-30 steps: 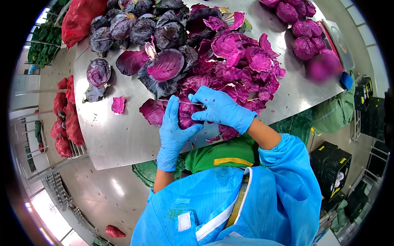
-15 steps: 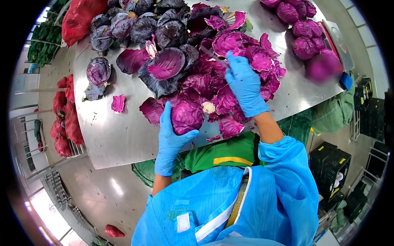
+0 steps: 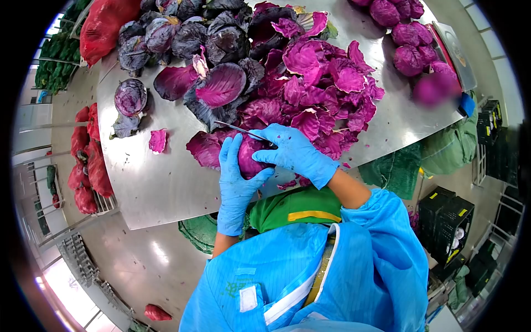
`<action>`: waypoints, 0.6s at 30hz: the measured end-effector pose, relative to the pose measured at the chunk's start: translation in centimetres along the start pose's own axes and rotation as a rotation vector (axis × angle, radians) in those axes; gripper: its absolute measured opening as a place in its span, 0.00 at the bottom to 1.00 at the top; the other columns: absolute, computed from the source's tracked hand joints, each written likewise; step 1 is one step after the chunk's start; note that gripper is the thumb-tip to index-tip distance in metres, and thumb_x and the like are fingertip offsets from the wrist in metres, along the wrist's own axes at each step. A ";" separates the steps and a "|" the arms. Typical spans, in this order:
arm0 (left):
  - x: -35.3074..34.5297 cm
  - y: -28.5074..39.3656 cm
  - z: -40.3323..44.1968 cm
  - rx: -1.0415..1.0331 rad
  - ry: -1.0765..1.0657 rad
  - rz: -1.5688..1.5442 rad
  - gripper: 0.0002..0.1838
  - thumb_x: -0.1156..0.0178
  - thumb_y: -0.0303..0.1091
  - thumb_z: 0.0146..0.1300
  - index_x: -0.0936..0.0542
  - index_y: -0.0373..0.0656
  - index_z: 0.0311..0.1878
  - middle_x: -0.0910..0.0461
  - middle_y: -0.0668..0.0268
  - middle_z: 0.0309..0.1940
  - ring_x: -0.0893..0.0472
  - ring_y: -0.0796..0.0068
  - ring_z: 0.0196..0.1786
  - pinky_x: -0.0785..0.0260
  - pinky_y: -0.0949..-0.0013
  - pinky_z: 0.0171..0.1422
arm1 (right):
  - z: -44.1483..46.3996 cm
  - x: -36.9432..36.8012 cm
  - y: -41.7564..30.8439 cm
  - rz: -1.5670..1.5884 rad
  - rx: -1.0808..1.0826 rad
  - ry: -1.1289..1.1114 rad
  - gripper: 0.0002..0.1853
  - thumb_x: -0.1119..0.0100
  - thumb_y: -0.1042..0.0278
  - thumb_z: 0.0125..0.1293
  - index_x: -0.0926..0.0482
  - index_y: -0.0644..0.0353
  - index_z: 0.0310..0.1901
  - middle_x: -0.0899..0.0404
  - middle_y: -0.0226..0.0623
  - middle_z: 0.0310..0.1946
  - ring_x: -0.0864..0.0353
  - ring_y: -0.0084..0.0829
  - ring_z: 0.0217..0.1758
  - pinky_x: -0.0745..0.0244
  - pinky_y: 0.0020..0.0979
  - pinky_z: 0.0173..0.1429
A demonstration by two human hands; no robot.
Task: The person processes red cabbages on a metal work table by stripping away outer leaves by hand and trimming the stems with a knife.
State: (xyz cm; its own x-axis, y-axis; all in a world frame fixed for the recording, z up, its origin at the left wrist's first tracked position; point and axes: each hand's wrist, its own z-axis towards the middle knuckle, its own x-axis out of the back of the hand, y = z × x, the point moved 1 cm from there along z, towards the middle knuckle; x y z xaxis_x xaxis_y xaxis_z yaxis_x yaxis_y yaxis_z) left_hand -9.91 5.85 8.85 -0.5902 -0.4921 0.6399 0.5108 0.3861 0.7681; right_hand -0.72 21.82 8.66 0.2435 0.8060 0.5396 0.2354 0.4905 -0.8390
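Note:
In a blue glove, my left hand (image 3: pixel 237 180) wraps round the near-left side of a red cabbage (image 3: pixel 250 157) at the table's front. My right hand (image 3: pixel 296 154), gloved too, grips a knife (image 3: pixel 239 129) whose thin blade points left across the top of that cabbage. The knife's handle is hidden in my fingers. Loose purple leaves (image 3: pixel 326 94) lie in a heap just beyond my right hand. A large dark outer leaf (image 3: pixel 222 86) spreads behind the cabbage.
Dark untrimmed cabbages (image 3: pixel 191 39) crowd the back left of the metal table (image 3: pixel 160 193). Trimmed cabbages (image 3: pixel 409 60) stand at the right. A red mesh sack (image 3: pixel 108 27) rests at the back-left edge. Black crates (image 3: pixel 445 224) stand on the floor at right.
My right hand has come left and nearer with the knife, from over the leaf heap to the cabbage. My left hand keeps hold of the cabbage.

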 end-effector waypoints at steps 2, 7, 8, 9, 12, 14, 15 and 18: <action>0.0 0.5 0.1 0.015 -0.019 0.069 0.54 0.21 0.47 0.38 0.36 0.53 0.72 0.43 0.50 0.71 0.33 0.51 0.69 0.34 0.55 0.68 | -0.4 0.7 -0.6 -0.054 -0.052 -0.018 0.31 0.35 0.46 0.59 0.24 0.55 0.60 0.22 0.43 0.44 0.20 0.41 0.48 0.25 0.38 0.51; 0.0 1.4 0.1 0.023 -0.067 0.084 0.54 0.21 0.47 0.38 0.37 0.54 0.72 0.42 0.52 0.72 0.31 0.50 0.66 0.32 0.54 0.65 | -0.4 0.9 -0.9 -0.050 -0.131 -0.039 0.31 0.40 0.39 0.60 0.25 0.52 0.59 0.25 0.45 0.49 0.21 0.45 0.50 0.24 0.42 0.50; -0.2 1.1 0.0 0.003 -0.056 0.082 0.54 0.22 0.47 0.38 0.37 0.54 0.72 0.42 0.52 0.72 0.31 0.50 0.66 0.32 0.54 0.65 | -0.4 1.0 -1.1 -0.064 -0.118 -0.065 0.31 0.41 0.39 0.60 0.25 0.51 0.59 0.25 0.45 0.48 0.21 0.46 0.49 0.24 0.43 0.50; -0.3 0.8 -0.1 -0.014 -0.044 0.082 0.54 0.22 0.47 0.38 0.37 0.54 0.72 0.43 0.52 0.72 0.31 0.50 0.66 0.32 0.54 0.65 | -0.3 1.1 -1.1 -0.078 -0.103 -0.094 0.31 0.42 0.38 0.61 0.24 0.50 0.59 0.26 0.46 0.47 0.21 0.46 0.48 0.24 0.43 0.49; -0.5 1.2 -0.5 0.004 -0.054 0.096 0.53 0.22 0.45 0.38 0.37 0.55 0.72 0.42 0.52 0.72 0.32 0.49 0.66 0.33 0.53 0.66 | -0.7 1.5 -0.9 -0.074 -0.028 -0.077 0.28 0.42 0.41 0.61 0.24 0.50 0.57 0.26 0.46 0.44 0.22 0.46 0.45 0.25 0.43 0.49; -0.5 1.5 -0.5 -0.006 -0.062 0.092 0.53 0.23 0.44 0.38 0.37 0.56 0.72 0.42 0.52 0.72 0.32 0.49 0.66 0.33 0.52 0.66 | -0.8 1.7 -0.6 -0.005 -0.014 -0.076 0.27 0.41 0.44 0.61 0.23 0.53 0.55 0.26 0.46 0.43 0.22 0.46 0.45 0.25 0.43 0.49; -0.5 1.6 -0.5 -0.017 -0.067 0.096 0.53 0.23 0.43 0.38 0.37 0.56 0.72 0.42 0.52 0.72 0.33 0.48 0.67 0.34 0.52 0.66 | -0.7 1.5 -0.1 0.049 -0.007 -0.080 0.26 0.40 0.45 0.60 0.23 0.55 0.53 0.26 0.45 0.42 0.22 0.46 0.45 0.25 0.42 0.49; -0.3 1.5 -0.6 -0.047 -0.086 0.102 0.53 0.23 0.43 0.38 0.37 0.57 0.72 0.43 0.52 0.72 0.34 0.47 0.67 0.34 0.51 0.67 | -0.4 1.5 0.6 0.160 -0.032 -0.097 0.24 0.39 0.49 0.58 0.22 0.58 0.49 0.25 0.45 0.41 0.22 0.46 0.46 0.25 0.41 0.49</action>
State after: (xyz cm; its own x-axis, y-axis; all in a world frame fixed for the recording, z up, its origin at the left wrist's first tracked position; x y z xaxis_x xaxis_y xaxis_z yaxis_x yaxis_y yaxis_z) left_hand -8.58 6.16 9.79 -0.5841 -0.3826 0.7158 0.5985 0.3928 0.6983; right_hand 0.11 23.18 8.94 0.1884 0.9018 0.3888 0.2317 0.3439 -0.9100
